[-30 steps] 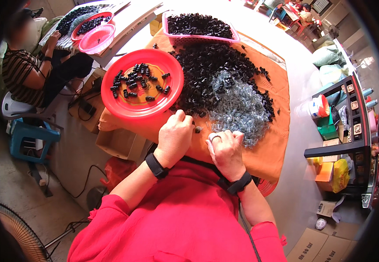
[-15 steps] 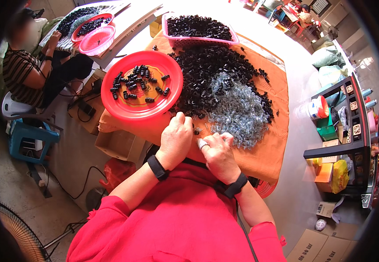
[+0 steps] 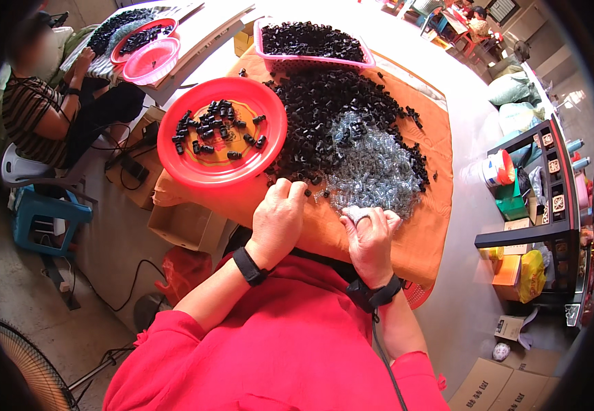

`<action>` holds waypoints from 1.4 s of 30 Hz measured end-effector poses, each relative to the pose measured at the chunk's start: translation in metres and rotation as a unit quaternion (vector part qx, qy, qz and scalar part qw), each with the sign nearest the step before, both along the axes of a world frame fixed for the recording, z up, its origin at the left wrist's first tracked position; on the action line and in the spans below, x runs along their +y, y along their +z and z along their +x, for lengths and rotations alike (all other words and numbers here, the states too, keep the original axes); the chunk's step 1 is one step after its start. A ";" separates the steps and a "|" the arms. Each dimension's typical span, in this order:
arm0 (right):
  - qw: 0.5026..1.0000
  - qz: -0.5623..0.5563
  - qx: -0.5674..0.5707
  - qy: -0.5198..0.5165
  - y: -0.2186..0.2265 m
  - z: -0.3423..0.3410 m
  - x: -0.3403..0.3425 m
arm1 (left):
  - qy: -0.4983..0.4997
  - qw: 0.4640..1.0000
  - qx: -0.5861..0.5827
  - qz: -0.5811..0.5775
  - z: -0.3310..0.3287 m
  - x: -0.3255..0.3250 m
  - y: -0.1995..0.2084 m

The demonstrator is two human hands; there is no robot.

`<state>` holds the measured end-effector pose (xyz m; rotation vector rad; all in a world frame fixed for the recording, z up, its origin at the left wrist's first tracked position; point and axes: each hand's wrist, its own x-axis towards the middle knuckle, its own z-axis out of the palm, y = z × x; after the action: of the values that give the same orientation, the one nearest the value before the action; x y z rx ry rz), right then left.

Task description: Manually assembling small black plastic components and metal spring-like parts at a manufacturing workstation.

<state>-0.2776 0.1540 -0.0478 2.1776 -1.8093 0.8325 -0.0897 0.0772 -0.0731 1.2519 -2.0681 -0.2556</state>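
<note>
My left hand (image 3: 277, 218) is closed in a pinch just in front of the red plate; a small black plastic part (image 3: 307, 193) shows at its fingertips. The fingers of my right hand (image 3: 371, 240) are bent together at the near edge of a pile of small clear plastic pieces (image 3: 372, 175). A white wrap covers one of its fingers. Whatever that hand grips is hidden. Behind the clear pieces spreads a large heap of black plastic parts (image 3: 310, 123). The round red plate (image 3: 173, 161), with several black parts on it, stands left of the heap.
An orange cloth (image 3: 420, 257) covers the table. A pink basket (image 3: 369, 64) full of black parts stands at its far side. An open cardboard box (image 3: 177, 226) sits below its left edge. Another person (image 3: 40, 116) works at a table to the left; a shelf (image 3: 550, 226) stands right.
My right hand has moved right and slightly away from me, from beside my left hand to the edge of the clear pile. My left hand has barely shifted.
</note>
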 end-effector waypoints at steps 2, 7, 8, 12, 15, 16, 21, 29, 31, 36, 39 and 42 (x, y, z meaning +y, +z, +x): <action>1.000 0.003 -0.011 -0.002 -0.003 0.001 0.003 | -0.023 0.999 -0.026 -0.014 -0.002 -0.001 0.002; 1.000 0.001 -0.024 -0.015 -0.001 -0.003 0.005 | -0.028 0.997 -0.066 -0.023 -0.004 -0.009 0.003; 1.000 0.002 -0.024 -0.015 0.001 -0.003 0.005 | -0.032 0.996 -0.074 -0.026 -0.004 -0.010 0.003; 0.998 0.007 -0.057 -0.013 0.005 -0.003 0.006 | -0.034 0.998 -0.059 -0.017 -0.005 -0.006 0.005; 0.983 0.040 -0.181 -0.008 0.008 -0.001 0.008 | -0.100 0.980 0.121 0.121 0.001 0.012 0.011; 0.959 0.076 -0.272 -0.011 0.010 0.000 0.008 | -0.103 0.949 0.178 0.238 0.003 0.019 0.014; 0.943 0.141 -0.300 0.024 0.023 0.004 0.002 | -0.182 0.705 0.398 0.558 0.013 0.019 0.018; 0.919 0.183 -0.346 0.044 0.033 0.009 -0.012 | -0.239 0.622 0.440 0.602 0.017 0.003 0.013; 0.931 0.162 -0.326 0.022 0.034 0.011 -0.014 | -0.258 0.617 0.444 0.596 0.018 -0.001 0.005; 0.932 0.171 -0.316 0.043 0.032 0.008 -0.018 | -0.249 0.618 0.441 0.601 0.015 -0.005 0.010; 0.936 0.167 -0.307 0.044 0.034 0.010 -0.020 | -0.258 0.597 0.451 0.611 0.016 -0.004 0.007; 0.945 0.158 -0.284 0.039 0.035 0.010 -0.022 | -0.254 0.590 0.469 0.606 0.014 -0.005 0.017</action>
<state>-0.2679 0.1315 -0.0125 2.3828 -2.2603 1.3911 -0.0758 0.0722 -0.0557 0.6682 -1.0021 -2.3163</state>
